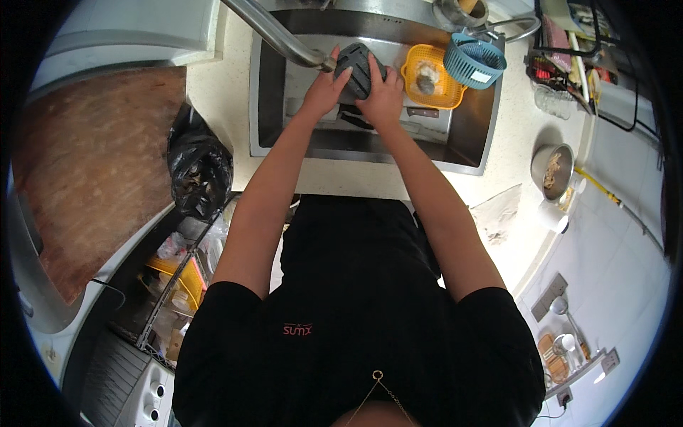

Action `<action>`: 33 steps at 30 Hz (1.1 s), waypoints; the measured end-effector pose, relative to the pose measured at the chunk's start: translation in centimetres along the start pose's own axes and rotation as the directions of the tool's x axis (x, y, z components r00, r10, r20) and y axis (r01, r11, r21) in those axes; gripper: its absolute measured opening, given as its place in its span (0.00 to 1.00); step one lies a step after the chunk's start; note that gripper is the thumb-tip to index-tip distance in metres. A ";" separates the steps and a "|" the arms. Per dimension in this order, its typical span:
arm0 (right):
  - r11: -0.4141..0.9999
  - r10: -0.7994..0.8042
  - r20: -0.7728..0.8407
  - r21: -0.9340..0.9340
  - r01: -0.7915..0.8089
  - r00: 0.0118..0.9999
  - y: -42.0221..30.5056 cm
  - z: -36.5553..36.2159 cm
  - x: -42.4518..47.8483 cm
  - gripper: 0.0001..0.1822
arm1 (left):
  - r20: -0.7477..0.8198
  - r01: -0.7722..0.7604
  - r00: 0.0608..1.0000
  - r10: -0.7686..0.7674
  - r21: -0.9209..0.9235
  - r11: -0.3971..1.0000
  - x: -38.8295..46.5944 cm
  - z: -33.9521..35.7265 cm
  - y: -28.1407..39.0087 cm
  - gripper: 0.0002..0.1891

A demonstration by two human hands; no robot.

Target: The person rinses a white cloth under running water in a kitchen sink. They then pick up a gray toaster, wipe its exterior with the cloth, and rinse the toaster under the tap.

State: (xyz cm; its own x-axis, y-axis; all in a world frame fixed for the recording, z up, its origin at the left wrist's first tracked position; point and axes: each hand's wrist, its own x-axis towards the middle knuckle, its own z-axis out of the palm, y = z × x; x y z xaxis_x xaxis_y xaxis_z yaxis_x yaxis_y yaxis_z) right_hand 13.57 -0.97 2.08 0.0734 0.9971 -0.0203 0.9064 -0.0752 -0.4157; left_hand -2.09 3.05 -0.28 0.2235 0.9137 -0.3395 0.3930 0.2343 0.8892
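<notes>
Both of my hands grip a dark grey slotted plastic basket [353,66], which looks turned bottom up, over the sink [467,136]. My left hand [324,93] holds its left side, close to the tip of the metal faucet [283,38]. On the right side my right hand [383,101] spreads its fingers over the slots. Below my hands lies a black object [356,118], partly hidden. A knife with a riveted brown handle [423,112] rests in the sink, right of my right wrist.
A yellow basket [451,100] with pale and grey bits sits at the sink's right, beside a blue slotted basket [469,66]. A metal bowl of food [539,168] stands on the right counter. At left are a black plastic bag [197,160] and a large brown board [101,160].
</notes>
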 end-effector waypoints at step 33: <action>0.597 0.616 -0.558 -0.132 -0.792 0.557 36.0 -11.0 -34.3 0.16 | 0.258 0.077 0.961 0.100 -0.598 0.798 -14.3 15.2 18.7 0.37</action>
State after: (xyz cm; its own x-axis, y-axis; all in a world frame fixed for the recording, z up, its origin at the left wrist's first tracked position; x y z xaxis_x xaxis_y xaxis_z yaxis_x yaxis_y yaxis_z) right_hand 48.24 -38.04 -2.21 0.8308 0.5023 0.2399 0.5376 -0.8357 -0.1121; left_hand 15.64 -10.71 16.53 0.4847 0.8155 -0.3163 -0.2021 0.4562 0.8666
